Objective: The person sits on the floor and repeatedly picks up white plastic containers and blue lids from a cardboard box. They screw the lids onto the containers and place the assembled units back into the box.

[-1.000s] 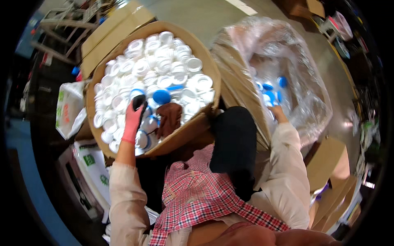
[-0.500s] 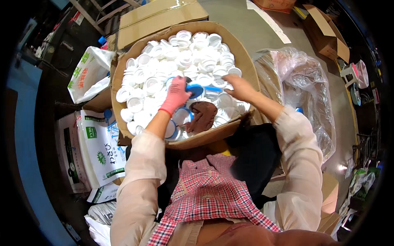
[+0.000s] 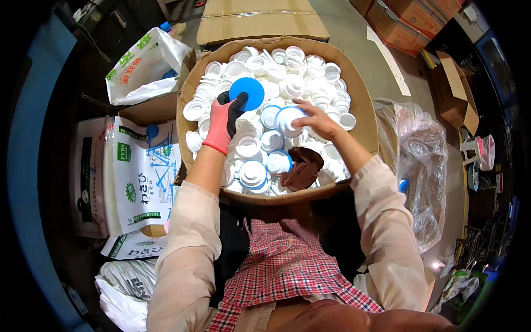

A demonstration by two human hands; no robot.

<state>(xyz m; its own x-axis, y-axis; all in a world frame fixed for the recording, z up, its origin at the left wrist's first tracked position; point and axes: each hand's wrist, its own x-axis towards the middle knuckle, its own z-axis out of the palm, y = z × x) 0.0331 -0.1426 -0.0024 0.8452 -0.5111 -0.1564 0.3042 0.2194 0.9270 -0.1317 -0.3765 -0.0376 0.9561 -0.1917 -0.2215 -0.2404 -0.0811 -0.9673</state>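
Observation:
My left hand (image 3: 222, 123), in a pink glove with black fingers, grips a flat round blue lid (image 3: 250, 92) by its lower left edge, above the pile. In my bare right hand (image 3: 321, 122) is a white stepped lid (image 3: 289, 124) with a blue rim, pinched at its right side. Both hands are over a large cardboard box (image 3: 362, 94) full of round white plastic lids (image 3: 257, 65). Near its front, several blue-rimmed white lids (image 3: 253, 174) lie beside a crumpled dark brown item (image 3: 302, 170), perhaps a glove.
Left of the box stand a white printed bag (image 3: 145, 69) and stacked white printed sacks (image 3: 133, 191). A clear plastic-lined container (image 3: 423, 166) is on the right. Behind lies a closed carton (image 3: 263, 21); an open carton (image 3: 454, 91) sits far right.
My left hand has raised the blue lid, now showing its flat face. My right hand has moved from the white lids to hold a blue-rimmed white lid. The whole view has shifted.

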